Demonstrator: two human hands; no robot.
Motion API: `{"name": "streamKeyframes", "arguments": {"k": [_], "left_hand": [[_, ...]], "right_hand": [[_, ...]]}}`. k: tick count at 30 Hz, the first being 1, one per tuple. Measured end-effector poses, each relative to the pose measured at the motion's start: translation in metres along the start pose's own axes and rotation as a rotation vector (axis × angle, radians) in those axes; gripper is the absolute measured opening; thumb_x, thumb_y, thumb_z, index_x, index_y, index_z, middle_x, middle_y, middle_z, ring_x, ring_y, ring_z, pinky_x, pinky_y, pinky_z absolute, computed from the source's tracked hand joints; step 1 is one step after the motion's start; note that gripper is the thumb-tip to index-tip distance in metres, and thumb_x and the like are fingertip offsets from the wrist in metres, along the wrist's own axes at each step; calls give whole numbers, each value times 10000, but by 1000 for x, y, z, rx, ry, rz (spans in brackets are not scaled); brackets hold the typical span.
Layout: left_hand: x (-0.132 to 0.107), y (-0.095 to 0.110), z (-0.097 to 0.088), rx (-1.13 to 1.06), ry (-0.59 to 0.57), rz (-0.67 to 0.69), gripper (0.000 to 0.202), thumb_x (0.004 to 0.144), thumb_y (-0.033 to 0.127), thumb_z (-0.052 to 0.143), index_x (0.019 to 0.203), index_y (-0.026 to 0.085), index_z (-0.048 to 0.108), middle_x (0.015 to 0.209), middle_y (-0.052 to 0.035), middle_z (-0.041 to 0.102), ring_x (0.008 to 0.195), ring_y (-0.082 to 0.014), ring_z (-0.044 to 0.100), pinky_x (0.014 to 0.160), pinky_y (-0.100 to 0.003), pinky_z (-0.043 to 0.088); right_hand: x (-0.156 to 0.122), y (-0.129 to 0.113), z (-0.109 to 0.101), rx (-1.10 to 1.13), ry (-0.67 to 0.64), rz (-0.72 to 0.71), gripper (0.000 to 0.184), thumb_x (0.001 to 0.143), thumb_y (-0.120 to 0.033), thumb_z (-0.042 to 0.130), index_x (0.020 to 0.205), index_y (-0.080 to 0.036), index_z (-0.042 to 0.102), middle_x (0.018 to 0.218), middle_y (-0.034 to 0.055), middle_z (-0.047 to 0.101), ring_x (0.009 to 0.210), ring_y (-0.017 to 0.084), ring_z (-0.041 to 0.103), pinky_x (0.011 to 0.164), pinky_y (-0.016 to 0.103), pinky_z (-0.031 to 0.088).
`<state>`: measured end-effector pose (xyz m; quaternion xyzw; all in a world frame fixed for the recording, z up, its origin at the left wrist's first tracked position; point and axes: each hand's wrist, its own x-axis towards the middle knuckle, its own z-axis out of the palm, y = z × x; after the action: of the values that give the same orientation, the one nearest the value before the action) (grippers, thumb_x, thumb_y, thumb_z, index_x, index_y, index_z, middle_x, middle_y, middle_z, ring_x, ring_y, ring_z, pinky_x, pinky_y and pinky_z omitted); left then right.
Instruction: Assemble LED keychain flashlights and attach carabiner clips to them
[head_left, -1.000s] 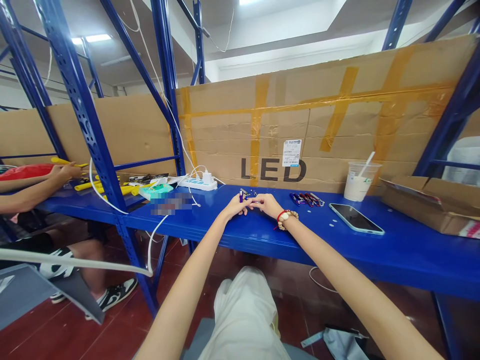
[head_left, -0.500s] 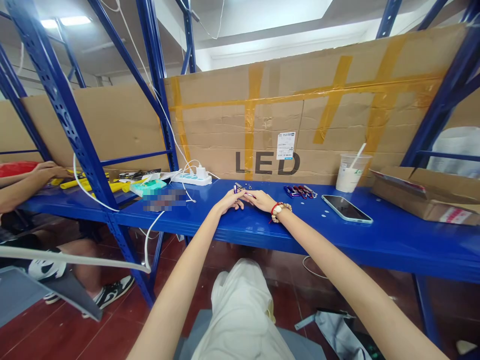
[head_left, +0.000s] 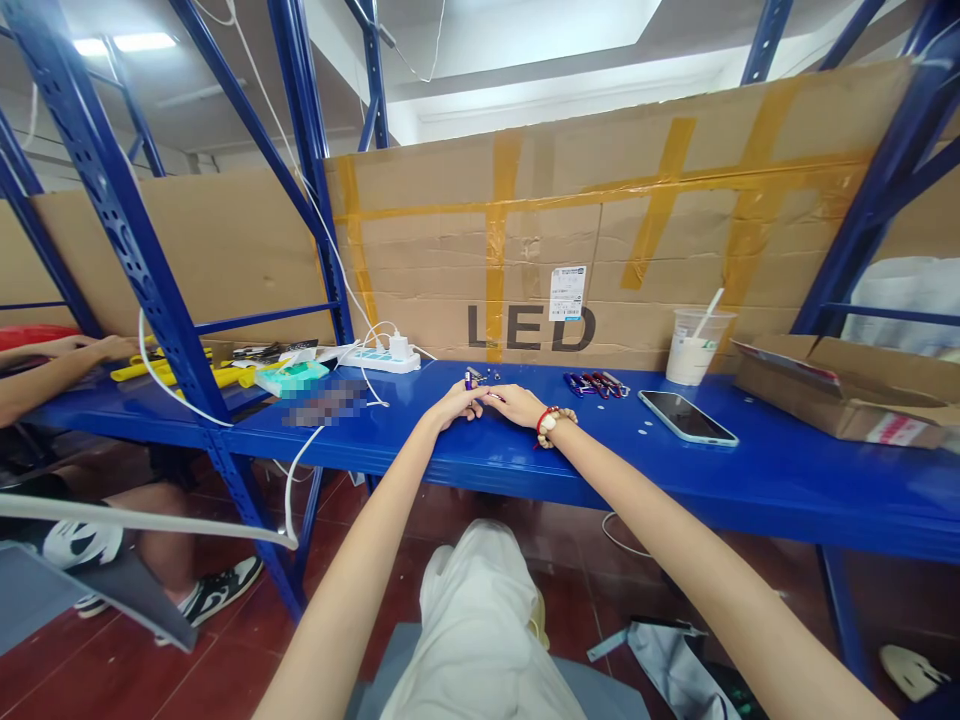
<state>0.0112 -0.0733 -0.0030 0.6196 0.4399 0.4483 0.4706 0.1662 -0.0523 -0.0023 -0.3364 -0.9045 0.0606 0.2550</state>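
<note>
My left hand (head_left: 448, 408) is closed around a small shiny blue-purple metal piece (head_left: 469, 381), which sticks up above its fingers. It looks like a carabiner, but the fingers hide most of it. Against the left fingertips press the fingers of my right hand (head_left: 519, 405), closed on something too small to make out. Both hands rest over the front part of the blue shelf table (head_left: 540, 467). Just behind them lie small metal bits (head_left: 491, 377). To the right is a little row of shiny blue and red carabiner-like clips (head_left: 598, 385).
Right of the clips are a phone (head_left: 688, 417), a plastic cup with a straw (head_left: 691, 355) and an open cardboard box (head_left: 844, 400). On the left stand a power strip (head_left: 382, 359) with white cables and a blue post (head_left: 161, 290). Beyond it, another person's arm (head_left: 60, 378) is near yellow items.
The view has shifted slightly. Both hands stay together at the same place, with only small finger movement around the blue-purple piece.
</note>
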Motion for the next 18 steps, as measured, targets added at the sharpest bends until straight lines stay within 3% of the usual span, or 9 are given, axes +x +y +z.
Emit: {"name": "streamKeyframes", "arguments": {"k": [6,11,18], "left_hand": [[4,-2,-1,-32,23,12,187,782,256,596,771,154,440,527,35,500,407,-64,489,339,-139,319],[6,-3,-2,-44,150,73,219,781,224,578,756,184,364,516,71,456,379,-52,462,326,-128,307],[5,-2,0,6,252,223,225,745,156,574,743,188,351,553,87,472,335,-18,405,323,-124,301]], "right_hand": [[0,-1,1,1,35,-40,296,901,-336,403,1044,-208,629,1036,71,642,925,206,580,766,298,418],[2,-1,0,27,79,-83,307,905,-323,395,1091,-207,611,1027,54,645,849,164,579,742,264,415],[3,5,-2,4,110,-92,281,881,-290,442,1023,-164,649,759,35,664,631,134,546,582,219,354]]}}
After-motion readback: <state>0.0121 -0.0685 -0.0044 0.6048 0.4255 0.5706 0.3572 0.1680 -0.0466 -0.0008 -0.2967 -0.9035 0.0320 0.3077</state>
